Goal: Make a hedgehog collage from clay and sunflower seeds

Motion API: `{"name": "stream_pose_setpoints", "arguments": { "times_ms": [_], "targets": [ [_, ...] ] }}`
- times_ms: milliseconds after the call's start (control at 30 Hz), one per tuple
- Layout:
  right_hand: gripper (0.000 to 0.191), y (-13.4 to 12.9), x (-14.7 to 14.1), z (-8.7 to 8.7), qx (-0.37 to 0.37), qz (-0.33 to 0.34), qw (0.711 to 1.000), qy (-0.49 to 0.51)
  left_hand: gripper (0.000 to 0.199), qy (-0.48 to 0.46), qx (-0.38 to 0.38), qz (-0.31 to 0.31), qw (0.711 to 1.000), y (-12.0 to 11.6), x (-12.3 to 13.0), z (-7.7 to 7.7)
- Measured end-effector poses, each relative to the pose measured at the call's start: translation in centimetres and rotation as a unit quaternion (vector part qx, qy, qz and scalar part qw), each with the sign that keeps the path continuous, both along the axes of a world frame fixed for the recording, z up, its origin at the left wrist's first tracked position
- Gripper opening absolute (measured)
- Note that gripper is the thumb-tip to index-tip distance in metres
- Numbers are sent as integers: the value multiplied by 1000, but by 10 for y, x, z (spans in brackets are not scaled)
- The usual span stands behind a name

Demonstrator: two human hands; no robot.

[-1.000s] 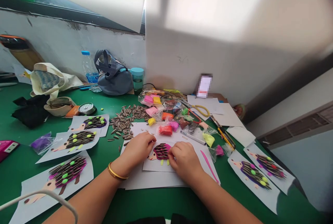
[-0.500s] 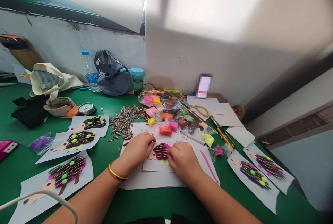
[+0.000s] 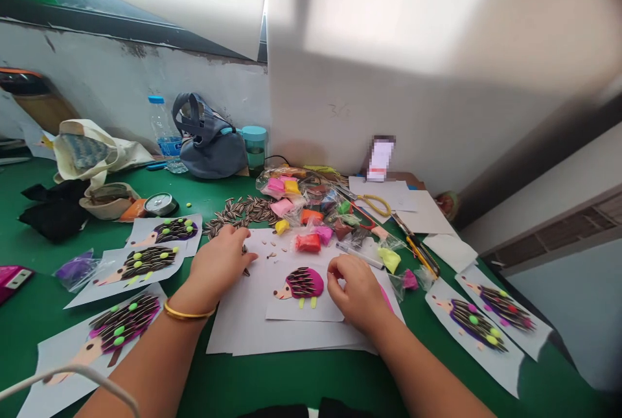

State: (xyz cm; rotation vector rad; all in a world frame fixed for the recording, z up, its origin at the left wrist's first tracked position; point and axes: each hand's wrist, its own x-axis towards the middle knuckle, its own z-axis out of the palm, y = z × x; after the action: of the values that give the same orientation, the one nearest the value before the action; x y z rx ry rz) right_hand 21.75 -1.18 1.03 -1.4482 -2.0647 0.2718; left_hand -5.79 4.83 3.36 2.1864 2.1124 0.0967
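Observation:
A paper hedgehog (image 3: 315,283) with a magenta body lies on a small white sheet (image 3: 284,312) in front of me. Striped sunflower seeds cover the left and middle of its body; bare magenta shows at the right. My left hand (image 3: 221,266) is at the near edge of the sunflower seed pile (image 3: 257,210), thumb and forefinger apart with seeds beside and between them. My right hand (image 3: 358,288) hovers just right of the hedgehog, fingers curled in toward the thumb. Whatever those fingers may hold is hidden.
Finished-looking hedgehog sheets lie left (image 3: 150,262) and right (image 3: 473,327). Bagged coloured clay (image 3: 308,243), yellow-handled scissors (image 3: 374,205) and a cutter (image 3: 418,249) lie behind the paper. A blue-grey bag (image 3: 211,146), bottle (image 3: 165,133) and phone (image 3: 381,159) stand along the wall. A white cable (image 3: 92,372) crosses the lower left.
My left hand has moved left and away from the hedgehog to the seeds. My right hand has drawn back rightward off the magenta body, uncovering it. The large paper beneath has shifted left.

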Motion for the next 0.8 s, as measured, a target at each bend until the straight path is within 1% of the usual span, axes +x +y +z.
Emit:
{"name": "stream_pose_setpoints", "arguments": {
  "times_ms": [67, 167, 267, 467, 700, 800],
  "targets": [
    [12, 1, 0, -1, -3, 2, 1000, 1, 41, 14, -34, -1, 999, 3, -7, 0],
    [12, 0, -1, -1, -9, 5, 1000, 1, 30, 21, -57, -32, 998, 6, -9, -4],
    [12, -1, -2, 0, -16, 6, 1000, 4, 23, 29, -46, -48, 997, 8, -6, -11],
    [12, -1, -2, -1, -15, 8, 1000, 9, 23, 34, -24, -43, 998, 11, -5, -16],
    [13, 1, -2, -2, -7, 15, 1000, 24, 23, 7, -8, -45, 999, 13, -5, -20],
    [12, 1, -2, -1, -9, 16, 999, 28, 20, -32, 22, -29, 999, 15, -5, -19]
  ]
}}
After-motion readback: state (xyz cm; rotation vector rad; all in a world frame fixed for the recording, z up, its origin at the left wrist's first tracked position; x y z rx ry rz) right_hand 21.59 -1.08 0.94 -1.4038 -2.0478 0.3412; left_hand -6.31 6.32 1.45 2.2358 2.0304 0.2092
